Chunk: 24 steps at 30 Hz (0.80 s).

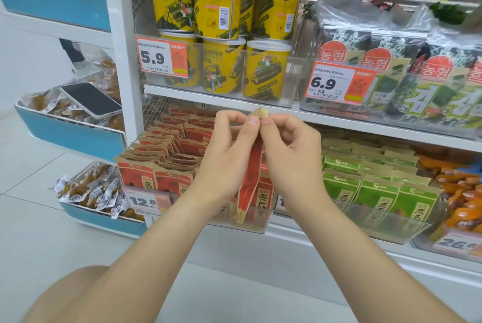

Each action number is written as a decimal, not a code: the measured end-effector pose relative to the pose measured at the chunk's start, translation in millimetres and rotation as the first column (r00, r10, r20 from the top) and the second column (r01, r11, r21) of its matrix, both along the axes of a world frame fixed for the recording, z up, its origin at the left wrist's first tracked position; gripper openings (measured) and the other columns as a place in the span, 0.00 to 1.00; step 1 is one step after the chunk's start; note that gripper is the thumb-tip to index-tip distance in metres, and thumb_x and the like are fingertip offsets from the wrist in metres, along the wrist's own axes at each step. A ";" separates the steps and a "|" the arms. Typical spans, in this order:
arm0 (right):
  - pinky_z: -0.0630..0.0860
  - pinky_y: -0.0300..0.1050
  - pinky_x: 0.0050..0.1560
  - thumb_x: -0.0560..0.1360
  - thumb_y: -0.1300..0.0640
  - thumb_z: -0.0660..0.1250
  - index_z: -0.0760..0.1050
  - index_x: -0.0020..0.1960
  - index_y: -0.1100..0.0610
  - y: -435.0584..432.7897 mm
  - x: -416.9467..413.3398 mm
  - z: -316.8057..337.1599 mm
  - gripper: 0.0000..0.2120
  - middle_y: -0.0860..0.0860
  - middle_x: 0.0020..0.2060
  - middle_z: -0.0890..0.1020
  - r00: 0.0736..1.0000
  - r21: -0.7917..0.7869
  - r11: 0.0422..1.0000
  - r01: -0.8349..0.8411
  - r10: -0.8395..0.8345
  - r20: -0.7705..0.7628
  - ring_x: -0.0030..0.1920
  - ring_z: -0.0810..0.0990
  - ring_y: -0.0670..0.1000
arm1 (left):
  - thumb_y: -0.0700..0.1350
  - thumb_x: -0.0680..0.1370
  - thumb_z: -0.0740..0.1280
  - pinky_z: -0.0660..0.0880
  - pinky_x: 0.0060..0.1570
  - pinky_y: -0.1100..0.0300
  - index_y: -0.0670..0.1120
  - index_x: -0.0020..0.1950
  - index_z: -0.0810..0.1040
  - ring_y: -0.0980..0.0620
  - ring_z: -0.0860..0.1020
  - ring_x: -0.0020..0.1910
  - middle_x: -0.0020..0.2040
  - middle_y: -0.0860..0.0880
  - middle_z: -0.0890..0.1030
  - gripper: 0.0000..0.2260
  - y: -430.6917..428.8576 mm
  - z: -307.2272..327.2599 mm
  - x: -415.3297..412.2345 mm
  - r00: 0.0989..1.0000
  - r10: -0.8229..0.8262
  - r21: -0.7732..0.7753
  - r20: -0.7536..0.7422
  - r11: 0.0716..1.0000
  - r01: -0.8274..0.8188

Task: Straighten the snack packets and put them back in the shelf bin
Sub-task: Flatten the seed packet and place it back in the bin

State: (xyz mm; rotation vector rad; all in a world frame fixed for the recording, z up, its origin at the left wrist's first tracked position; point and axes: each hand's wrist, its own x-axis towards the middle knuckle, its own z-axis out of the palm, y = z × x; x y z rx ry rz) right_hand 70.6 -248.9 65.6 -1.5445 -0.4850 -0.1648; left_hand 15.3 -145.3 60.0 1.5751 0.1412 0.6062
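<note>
A red and tan snack packet [251, 179] hangs edge-on in front of the lower shelf. My left hand [229, 150] and my right hand [289, 150] both pinch its tan top edge between thumb and fingers. Behind it is a clear shelf bin [257, 221] with several matching red packets [167, 155] in rows, some leaning unevenly. The packet's lower end hangs in front of the bin's front wall.
Green packets [375, 189] fill the neighbouring clear bin to the right, orange packets [464, 192] beyond. Yellow tubs [221, 67] and seaweed packs [391, 67] sit on the shelf above. A phone [91, 99] lies on a blue side rack of wrapped snacks at left.
</note>
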 end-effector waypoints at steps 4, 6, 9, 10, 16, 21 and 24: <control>0.80 0.49 0.42 0.84 0.59 0.69 0.86 0.48 0.56 -0.6 0.1 4.8 0.09 0.55 0.40 0.88 0.998 0.034 0.998 -0.050 0.051 -0.039 0.38 0.83 0.48 | 0.48 0.90 0.58 0.72 0.45 0.69 0.49 0.58 0.75 0.66 0.77 0.43 0.48 0.56 0.79 0.08 3.5 1.1 -3.0 0.995 0.084 0.122 0.049 0.989 -0.089; 0.83 0.51 0.45 0.83 0.59 0.71 0.87 0.49 0.56 -1.9 -0.9 5.3 0.07 0.53 0.41 0.89 0.997 0.035 0.996 -0.078 0.078 -0.003 0.39 0.85 0.49 | 0.51 0.90 0.58 0.73 0.47 0.69 0.47 0.57 0.73 0.66 0.77 0.44 0.48 0.56 0.78 0.09 6.1 2.1 -5.2 0.996 0.031 0.171 0.082 0.984 -0.045; 0.86 0.58 0.48 0.83 0.58 0.73 0.87 0.51 0.57 -3.5 -2.1 4.3 0.05 0.53 0.42 0.90 0.989 0.025 0.989 -0.145 0.145 0.016 0.45 0.88 0.60 | 0.53 0.88 0.61 0.79 0.52 0.61 0.45 0.60 0.69 0.60 0.81 0.50 0.52 0.50 0.80 0.11 10.1 4.1 -9.9 0.993 -0.093 0.145 0.072 0.986 0.082; 0.86 0.58 0.48 0.83 0.59 0.72 0.87 0.51 0.57 -4.0 -2.1 4.0 0.05 0.54 0.43 0.90 0.987 0.033 0.986 -0.162 0.162 0.001 0.47 0.88 0.61 | 0.52 0.89 0.61 0.79 0.52 0.60 0.46 0.59 0.69 0.60 0.81 0.50 0.52 0.51 0.80 0.10 12.3 4.3 -9.9 0.993 -0.106 0.141 0.059 0.985 0.097; 0.84 0.63 0.47 0.84 0.60 0.70 0.85 0.51 0.59 1.6 -5.0 0.6 0.07 0.55 0.43 0.88 0.982 0.052 0.983 -0.178 0.181 -0.061 0.42 0.83 0.51 | 0.52 0.86 0.60 0.75 0.48 0.51 0.48 0.56 0.70 0.49 0.76 0.48 0.47 0.48 0.78 0.08 12.8 4.6 -4.5 0.996 -0.091 -0.029 -0.001 0.995 0.091; 0.82 0.50 0.43 0.86 0.58 0.68 0.85 0.53 0.60 -0.3 -5.0 2.3 0.09 0.51 0.39 0.87 0.984 0.069 0.985 -0.158 0.163 -0.072 0.39 0.84 0.48 | 0.50 0.84 0.67 0.74 0.50 0.47 0.47 0.48 0.78 0.45 0.77 0.45 0.43 0.44 0.79 0.08 16.6 6.1 -1.8 0.986 -0.164 -0.257 0.027 0.952 0.165; 0.83 0.50 0.43 0.85 0.58 0.69 0.85 0.52 0.59 -2.1 -3.0 3.5 0.07 0.55 0.42 0.89 0.987 0.044 0.988 -0.149 0.151 -0.048 0.39 0.85 0.50 | 0.49 0.86 0.68 0.75 0.50 0.47 0.48 0.46 0.79 0.48 0.77 0.41 0.40 0.46 0.80 0.10 19.0 5.6 -1.8 0.986 -0.166 -0.304 0.002 0.939 0.159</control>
